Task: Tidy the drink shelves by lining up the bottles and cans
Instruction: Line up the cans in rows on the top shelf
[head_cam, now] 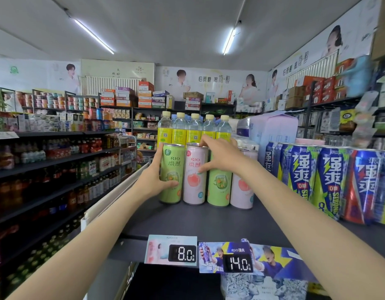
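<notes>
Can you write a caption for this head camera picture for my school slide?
Left hand grips a green can while right hand touches the pink can on a shop shelf.

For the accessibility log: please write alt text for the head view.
A person's left hand grips the leftmost green RIO can while the right hand reaches over the pink RIO can beside it, on a dark shelf; yellow-labelled bottles stand behind.
</notes>
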`<state>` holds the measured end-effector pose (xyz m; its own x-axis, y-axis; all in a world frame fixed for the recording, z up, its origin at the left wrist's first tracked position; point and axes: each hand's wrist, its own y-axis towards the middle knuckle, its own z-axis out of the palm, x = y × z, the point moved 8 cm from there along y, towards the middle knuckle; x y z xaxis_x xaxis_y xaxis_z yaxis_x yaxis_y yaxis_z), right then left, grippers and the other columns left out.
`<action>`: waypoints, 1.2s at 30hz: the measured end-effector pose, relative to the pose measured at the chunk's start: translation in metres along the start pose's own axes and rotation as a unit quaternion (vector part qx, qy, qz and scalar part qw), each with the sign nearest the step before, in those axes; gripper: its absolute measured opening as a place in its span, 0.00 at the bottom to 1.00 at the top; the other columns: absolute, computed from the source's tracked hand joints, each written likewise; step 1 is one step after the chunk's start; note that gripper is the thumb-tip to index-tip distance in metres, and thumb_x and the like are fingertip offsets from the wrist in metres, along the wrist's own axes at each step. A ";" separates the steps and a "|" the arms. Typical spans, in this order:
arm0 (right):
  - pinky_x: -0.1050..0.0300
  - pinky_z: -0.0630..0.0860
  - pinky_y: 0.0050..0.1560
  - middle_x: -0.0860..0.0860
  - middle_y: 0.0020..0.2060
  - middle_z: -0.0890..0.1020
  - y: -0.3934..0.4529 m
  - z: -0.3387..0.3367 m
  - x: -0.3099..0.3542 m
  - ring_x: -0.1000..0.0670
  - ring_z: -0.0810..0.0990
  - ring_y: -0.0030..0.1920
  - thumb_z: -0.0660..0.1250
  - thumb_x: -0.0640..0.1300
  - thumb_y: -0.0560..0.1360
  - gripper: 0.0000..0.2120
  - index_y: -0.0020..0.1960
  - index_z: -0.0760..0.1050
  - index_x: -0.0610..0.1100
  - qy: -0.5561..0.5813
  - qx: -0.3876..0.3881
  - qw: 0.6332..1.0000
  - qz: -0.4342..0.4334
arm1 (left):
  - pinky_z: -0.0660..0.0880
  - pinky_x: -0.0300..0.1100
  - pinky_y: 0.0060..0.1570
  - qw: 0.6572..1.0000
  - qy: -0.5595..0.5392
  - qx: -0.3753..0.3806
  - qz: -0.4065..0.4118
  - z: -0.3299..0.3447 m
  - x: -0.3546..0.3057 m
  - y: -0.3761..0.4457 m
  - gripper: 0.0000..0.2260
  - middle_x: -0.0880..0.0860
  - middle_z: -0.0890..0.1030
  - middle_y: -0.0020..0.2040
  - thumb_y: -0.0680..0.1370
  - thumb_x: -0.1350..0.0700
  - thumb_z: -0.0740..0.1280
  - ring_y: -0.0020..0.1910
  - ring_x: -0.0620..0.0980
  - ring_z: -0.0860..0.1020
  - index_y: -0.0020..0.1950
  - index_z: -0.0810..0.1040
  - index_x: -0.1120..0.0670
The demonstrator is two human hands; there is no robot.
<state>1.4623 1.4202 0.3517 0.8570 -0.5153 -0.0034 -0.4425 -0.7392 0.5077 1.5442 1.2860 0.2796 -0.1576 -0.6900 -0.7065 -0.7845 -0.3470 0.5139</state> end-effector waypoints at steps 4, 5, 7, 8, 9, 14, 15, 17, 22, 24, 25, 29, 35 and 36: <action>0.38 0.55 0.70 0.53 0.64 0.74 -0.006 -0.012 -0.022 0.47 0.69 0.67 0.73 0.55 0.68 0.25 0.62 0.71 0.51 0.044 -0.022 0.999 0.014 | 0.72 0.43 0.56 0.999 -0.026 -0.037 -0.018 -0.006 -0.001 -0.005 0.46 0.51 0.70 0.68 0.72 0.62 0.71 0.59 0.48 0.74 0.76 0.42 0.46; 0.39 0.55 0.71 0.52 0.63 0.75 -0.008 -0.019 -0.030 0.47 0.70 0.66 0.72 0.55 0.69 0.23 0.61 0.72 0.50 0.044 -0.039 0.998 0.026 | 0.72 0.43 0.55 0.998 -0.038 -0.046 -0.018 -0.008 -0.004 -0.006 0.44 0.50 0.71 0.65 0.73 0.62 0.71 0.59 0.49 0.75 0.77 0.43 0.47; 0.44 0.58 0.69 0.50 0.61 0.77 -0.013 -0.029 -0.043 0.47 0.72 0.63 0.69 0.56 0.71 0.21 0.60 0.73 0.49 0.026 -0.045 0.997 0.051 | 0.71 0.43 0.55 0.997 -0.030 -0.071 0.006 -0.013 -0.016 -0.007 0.40 0.47 0.71 0.61 0.74 0.61 0.70 0.58 0.47 0.74 0.77 0.47 0.48; 0.47 0.62 0.67 0.50 0.59 0.77 -0.014 -0.030 -0.046 0.47 0.73 0.62 0.68 0.58 0.71 0.21 0.60 0.73 0.48 0.019 -0.031 0.998 0.060 | 0.71 0.44 0.57 0.995 -0.003 -0.097 0.027 -0.018 -0.024 -0.007 0.38 0.47 0.70 0.62 0.74 0.60 0.70 0.60 0.47 0.72 0.76 0.50 0.48; 0.49 0.65 0.65 0.49 0.58 0.78 -0.016 -0.030 -0.048 0.47 0.74 0.61 0.68 0.59 0.71 0.21 0.59 0.74 0.48 0.021 -0.014 0.998 0.065 | 0.69 0.46 0.60 0.990 0.034 -0.129 0.051 -0.022 -0.032 -0.007 0.35 0.49 0.70 0.65 0.74 0.58 0.69 0.63 0.49 0.70 0.75 0.54 0.49; 0.57 0.68 0.49 0.49 0.59 0.76 -0.021 -0.026 -0.046 0.50 0.73 0.58 0.71 0.57 0.70 0.20 0.55 0.75 0.46 0.122 -0.022 0.989 0.083 | 0.54 0.53 0.69 0.930 0.294 -0.185 0.120 -0.011 -0.069 0.007 0.19 0.52 0.70 0.67 0.78 0.49 0.63 0.68 0.53 0.65 0.68 0.69 0.50; 0.57 0.67 0.48 0.50 0.58 0.76 -0.022 -0.026 -0.047 0.51 0.73 0.57 0.71 0.57 0.69 0.19 0.53 0.75 0.46 0.126 -0.040 0.987 0.095 | 0.50 0.52 0.70 0.927 0.327 -0.147 0.110 -0.003 -0.072 0.016 0.19 0.51 0.72 0.66 0.78 0.46 0.61 0.67 0.51 0.66 0.68 0.69 0.49; 0.53 0.69 0.56 0.50 0.57 0.78 -0.023 -0.028 -0.051 0.49 0.73 0.59 0.73 0.58 0.68 0.17 0.49 0.76 0.49 0.135 -0.074 0.981 0.119 | 0.46 0.55 0.71 0.928 0.362 -0.062 0.069 0.008 -0.074 0.033 0.21 0.50 0.75 0.63 0.78 0.42 0.58 0.66 0.51 0.69 0.68 0.68 0.49; 0.45 0.70 0.61 0.49 0.49 0.80 -0.034 -0.036 -0.054 0.47 0.74 0.59 0.75 0.55 0.65 0.12 0.44 0.78 0.51 0.243 -0.104 0.958 0.115 | 0.44 0.58 0.71 0.917 0.398 0.016 0.019 0.017 -0.079 0.055 0.27 0.52 0.79 0.59 0.76 0.35 0.58 0.64 0.52 0.72 0.66 0.70 0.53; 0.52 0.73 0.55 0.49 0.48 0.81 -0.041 -0.046 -0.054 0.50 0.76 0.56 0.75 0.54 0.66 0.11 0.44 0.79 0.50 0.268 -0.119 0.950 0.108 | 0.44 0.60 0.70 0.914 0.405 0.008 0.011 0.016 -0.078 0.062 0.29 0.52 0.79 0.57 0.74 0.33 0.58 0.63 0.53 0.72 0.61 0.75 0.54; 0.57 0.73 0.50 0.50 0.48 0.81 -0.044 -0.053 -0.054 0.52 0.77 0.54 0.75 0.53 0.66 0.11 0.45 0.79 0.50 0.273 -0.125 0.948 0.102 | 0.44 0.60 0.70 0.914 0.406 0.005 0.009 0.016 -0.077 0.064 0.29 0.52 0.80 0.56 0.73 0.32 0.58 0.62 0.53 0.72 0.59 0.77 0.54; 0.66 0.69 0.43 0.49 0.49 0.82 -0.062 -0.074 -0.052 0.53 0.79 0.52 0.75 0.51 0.67 0.11 0.44 0.79 0.48 0.268 -0.122 0.953 0.069 | 0.45 0.57 0.71 0.913 0.407 -0.008 0.033 0.023 -0.087 0.066 0.29 0.52 0.78 0.45 0.73 0.33 0.58 0.60 0.55 0.72 0.51 0.79 0.57; 0.60 0.73 0.48 0.50 0.44 0.83 -0.086 -0.071 -0.064 0.53 0.80 0.50 0.76 0.50 0.66 0.10 0.42 0.79 0.48 0.264 -0.105 0.955 0.082 | 0.45 0.55 0.71 0.908 0.410 0.020 0.078 0.060 -0.107 0.061 0.24 0.56 0.79 0.48 0.76 0.35 0.56 0.62 0.57 0.70 0.47 0.75 0.56; 0.64 0.73 0.47 0.50 0.45 0.83 -0.089 -0.070 -0.066 0.53 0.80 0.50 0.76 0.50 0.66 0.11 0.43 0.80 0.46 0.264 -0.105 0.955 0.082 | 0.46 0.54 0.71 0.908 0.411 0.020 0.080 0.064 -0.108 0.062 0.24 0.57 0.79 0.49 0.77 0.36 0.56 0.63 0.57 0.69 0.46 0.75 0.57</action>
<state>1.4635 1.5503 0.3667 0.8188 -0.2859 0.4978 -0.5674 -0.5354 0.6256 1.4742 1.3796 0.3566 0.2165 -0.9762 -0.0141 -0.8153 -0.1887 0.5474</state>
